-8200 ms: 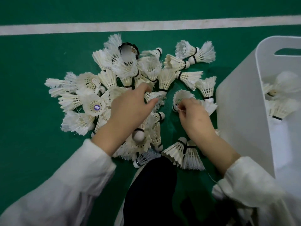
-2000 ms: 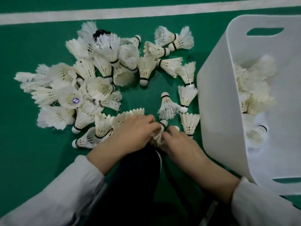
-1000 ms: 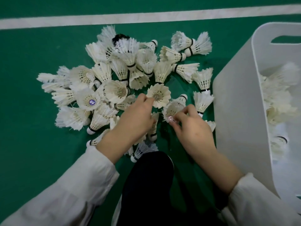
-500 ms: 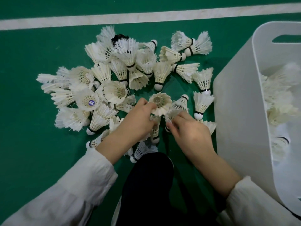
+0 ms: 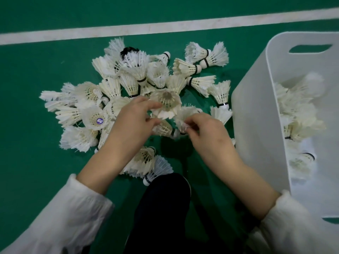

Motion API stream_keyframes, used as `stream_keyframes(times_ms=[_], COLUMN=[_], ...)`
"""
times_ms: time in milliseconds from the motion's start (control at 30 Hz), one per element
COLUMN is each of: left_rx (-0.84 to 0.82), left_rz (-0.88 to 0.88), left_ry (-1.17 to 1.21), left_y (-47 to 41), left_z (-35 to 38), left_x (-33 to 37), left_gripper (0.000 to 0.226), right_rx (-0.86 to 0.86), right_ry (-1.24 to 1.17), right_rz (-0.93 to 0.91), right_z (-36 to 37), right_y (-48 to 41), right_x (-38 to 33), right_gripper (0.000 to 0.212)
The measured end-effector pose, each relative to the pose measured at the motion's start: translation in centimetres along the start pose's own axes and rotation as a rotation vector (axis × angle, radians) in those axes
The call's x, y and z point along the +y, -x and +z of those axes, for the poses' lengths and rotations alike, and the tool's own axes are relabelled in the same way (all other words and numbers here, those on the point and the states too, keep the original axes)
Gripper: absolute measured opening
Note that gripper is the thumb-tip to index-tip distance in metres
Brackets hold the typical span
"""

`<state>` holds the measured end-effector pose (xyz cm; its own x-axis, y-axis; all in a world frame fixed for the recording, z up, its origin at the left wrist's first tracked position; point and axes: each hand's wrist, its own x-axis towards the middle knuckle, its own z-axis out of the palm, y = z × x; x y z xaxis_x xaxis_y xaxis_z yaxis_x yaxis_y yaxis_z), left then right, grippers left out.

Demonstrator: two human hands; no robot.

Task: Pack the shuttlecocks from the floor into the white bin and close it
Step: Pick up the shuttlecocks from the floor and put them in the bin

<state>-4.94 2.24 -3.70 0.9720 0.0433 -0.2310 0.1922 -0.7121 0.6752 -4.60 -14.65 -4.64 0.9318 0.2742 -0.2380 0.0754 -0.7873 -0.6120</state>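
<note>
Lifting top shuttlecock (image 5: 166, 103) higher in left hand (image 5: 132, 125) grip, pinching second shuttlecock (image 5: 184, 116) in right hand (image 5: 207, 133); likely bound for white bin (image 5: 256, 129), 3 o'clock.

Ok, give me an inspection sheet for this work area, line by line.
Surface: green court floor with a white line.
Job's things: pile of feather shuttlecocks on the floor; white bin at the right, open, holding binned shuttlecocks; no lid seen.
Clutter: nothing seen.
Grips: left hand pinches an upturned shuttlecock; right hand pinches a neighbouring shuttlecock by its feathers.
Cables: nothing seen.
Surroundings: white sleeves, dark trouser knee.
</note>
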Motion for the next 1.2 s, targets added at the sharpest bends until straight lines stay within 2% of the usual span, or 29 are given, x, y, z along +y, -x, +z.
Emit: stream_keyframes(times_ms=[267, 467, 600, 800, 1000, 1100, 1200], left_rx=[0.100, 0.080, 0.003, -0.043, -0.086, -0.098, -0.130], left_rz=[0.051, 0.160, 0.203, 0.222, 0.196, 0.186, 0.189], left_ry=[-0.014, -0.128, -0.184, -0.250, -0.301, -0.270, -0.272], left_y=[-0.4, -0.2, 0.0, 0.9, 1.0, 1.3, 1.5], left_z=[-2.3, -2.8, -1.9, 0.4, 2.3, 2.9, 3.7], left_x=[3.4, 7.3, 9.2, 10.0, 9.4, 9.6, 9.7], left_gripper=[0.034, 0.032, 0.039, 0.043, 0.049, 0.047, 0.044], right_rx=[0.032, -0.030, 0.002, -0.014, -0.116, -0.183, -0.159], right_ry=[-0.244, -0.102, -0.057, -0.095, -0.046, 0.048, 0.051], right_rz=[0.033, -0.033, 0.022, 0.244, 0.225, 0.219, 0.236], right_z=[-9.2, -19.1, -22.7, -17.9, -12.0, -10.6, -10.5], right_y=[-2.8, -2.8, 0.2, 4.0, 2.7, 1.9, 1.6], right_x=[-1.8, -1.8, 1.8, 10.3, 12.9, 13.9, 14.3], right_gripper=[0.004, 0.005, 0.007, 0.015, 0.007, 0.016, 0.020])
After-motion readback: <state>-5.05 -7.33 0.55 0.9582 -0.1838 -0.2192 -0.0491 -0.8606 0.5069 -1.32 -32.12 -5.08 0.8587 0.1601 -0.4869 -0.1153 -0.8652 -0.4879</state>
